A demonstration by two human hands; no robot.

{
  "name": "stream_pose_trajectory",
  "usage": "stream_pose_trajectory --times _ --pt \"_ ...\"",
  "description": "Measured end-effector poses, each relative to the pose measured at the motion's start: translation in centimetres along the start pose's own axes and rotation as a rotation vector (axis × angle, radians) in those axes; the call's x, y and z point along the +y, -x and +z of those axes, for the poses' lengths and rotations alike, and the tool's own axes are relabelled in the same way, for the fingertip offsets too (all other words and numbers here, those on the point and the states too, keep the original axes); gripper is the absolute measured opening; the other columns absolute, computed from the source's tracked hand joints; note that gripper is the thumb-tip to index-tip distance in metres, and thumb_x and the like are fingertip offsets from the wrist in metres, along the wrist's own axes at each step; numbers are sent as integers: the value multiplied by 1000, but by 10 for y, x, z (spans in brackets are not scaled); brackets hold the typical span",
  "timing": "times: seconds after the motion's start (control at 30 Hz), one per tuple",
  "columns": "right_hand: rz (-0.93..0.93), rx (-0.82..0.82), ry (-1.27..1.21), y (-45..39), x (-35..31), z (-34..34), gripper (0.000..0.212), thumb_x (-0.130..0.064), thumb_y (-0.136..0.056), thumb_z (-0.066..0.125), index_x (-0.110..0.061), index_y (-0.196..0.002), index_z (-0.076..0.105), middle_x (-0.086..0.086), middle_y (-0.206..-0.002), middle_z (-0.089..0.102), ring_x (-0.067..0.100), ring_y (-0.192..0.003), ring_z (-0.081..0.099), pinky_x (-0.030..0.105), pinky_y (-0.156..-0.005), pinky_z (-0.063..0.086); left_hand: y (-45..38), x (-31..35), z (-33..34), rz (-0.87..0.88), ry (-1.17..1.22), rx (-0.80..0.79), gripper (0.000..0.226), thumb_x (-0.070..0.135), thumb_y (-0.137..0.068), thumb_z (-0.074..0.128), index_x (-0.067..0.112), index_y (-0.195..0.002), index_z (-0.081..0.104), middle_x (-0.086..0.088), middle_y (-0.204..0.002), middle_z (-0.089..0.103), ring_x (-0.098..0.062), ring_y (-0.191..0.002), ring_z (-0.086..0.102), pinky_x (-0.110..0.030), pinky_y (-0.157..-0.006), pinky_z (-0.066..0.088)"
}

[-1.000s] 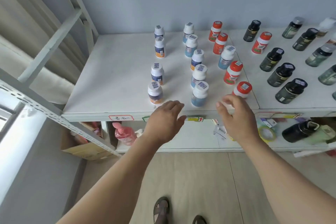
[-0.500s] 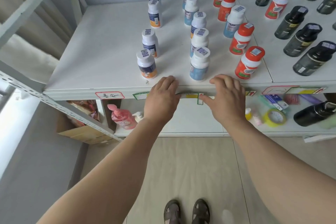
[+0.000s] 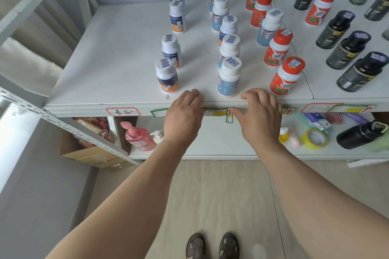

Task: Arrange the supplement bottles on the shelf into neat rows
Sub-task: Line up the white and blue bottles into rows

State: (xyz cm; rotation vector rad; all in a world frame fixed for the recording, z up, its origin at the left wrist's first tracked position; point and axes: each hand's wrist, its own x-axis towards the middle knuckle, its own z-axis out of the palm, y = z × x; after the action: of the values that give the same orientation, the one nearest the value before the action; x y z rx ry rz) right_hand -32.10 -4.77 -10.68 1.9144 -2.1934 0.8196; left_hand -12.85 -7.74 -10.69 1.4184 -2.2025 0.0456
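White shelf (image 3: 126, 82) edge under both empty hands, apparently touching; bottles (image 3: 228, 78) just beyond

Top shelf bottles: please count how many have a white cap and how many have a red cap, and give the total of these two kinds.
White-capped bottles: 10
Red-capped bottles: 5
Total: 15

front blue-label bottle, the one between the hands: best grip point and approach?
Grip the blue-label bottle around its body, below the white cap, with the right hand coming from the shelf front. It stands upright at the edge; the next bottle sits close behind, but front and both sides are open.
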Motion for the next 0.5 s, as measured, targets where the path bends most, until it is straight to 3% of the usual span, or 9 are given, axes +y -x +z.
stream_pose_trajectory --times 0.2,0.27,0.4,0.5 --pt "23 -136 -55 -5 -5 -16 42 -38 -75 78 -14 -107 66 4 -113 62 31 -102 54 39 -85 40 -4 9 -8 -67 7 -88 30 20 -79 70 6 -105 63 -6 -111 61 -29 -100 57 -39 -79 51" --pt "85 -137 -159 -10 -9 -31 40 -36 -80 74 -11 -110 64 6 -115 62 32 -107 53 40 -88 41 -7 18 -19 -143 42 -163 39 25 -82 69 6 -115 61 -6 -119 60 -28 -110 55 -41 -86 50" --pt "142 -115 -419 -39 -21 -67 46 -36 -84 70 -11 -121 59 7 -124 58 26 -117 49 34 -95 38 -19 33 -38 -337 186 -295 58 36 -91 60 15 -143 42 1 -148 41 -17 -137 35 -30 -107 32" --pt "126 -272 -513 -71 -33 -83 56 -41 -81 71 -21 -130 52 0 -132 53 17 -119 50 27 -91 38 -31 42 -47 -442 369 -311 63 36 -90 64 17 -145 40 2 -151 38 -14 -138 35 -25 -108 28"
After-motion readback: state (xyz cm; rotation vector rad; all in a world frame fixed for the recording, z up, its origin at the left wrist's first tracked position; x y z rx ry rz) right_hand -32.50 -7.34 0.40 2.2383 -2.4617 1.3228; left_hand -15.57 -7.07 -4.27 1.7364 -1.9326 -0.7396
